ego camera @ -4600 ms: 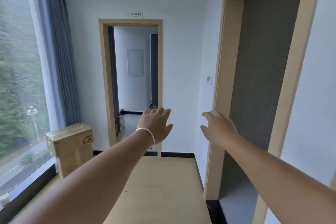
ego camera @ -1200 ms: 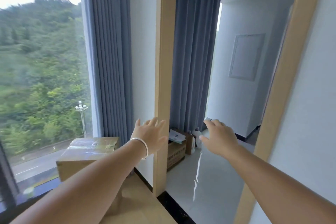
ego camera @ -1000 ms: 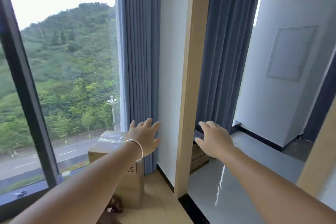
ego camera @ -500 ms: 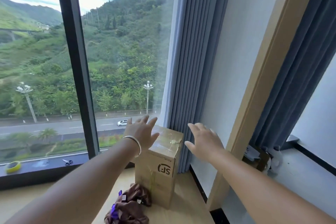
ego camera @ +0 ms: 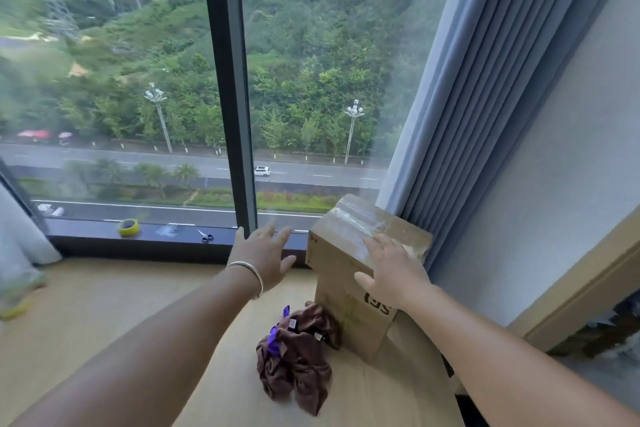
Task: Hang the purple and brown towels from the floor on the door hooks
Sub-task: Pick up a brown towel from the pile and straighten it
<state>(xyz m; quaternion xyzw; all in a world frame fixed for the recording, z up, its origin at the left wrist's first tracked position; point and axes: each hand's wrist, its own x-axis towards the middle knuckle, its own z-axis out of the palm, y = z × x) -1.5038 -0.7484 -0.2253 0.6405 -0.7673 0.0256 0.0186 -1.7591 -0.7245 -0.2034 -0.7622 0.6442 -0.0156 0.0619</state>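
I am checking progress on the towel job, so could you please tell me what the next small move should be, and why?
Probably reach down and grip the brown towel. It lies crumpled on the floor beside the cardboard box, purple towel bunched in it, and both the left hand and right hand hover open above.
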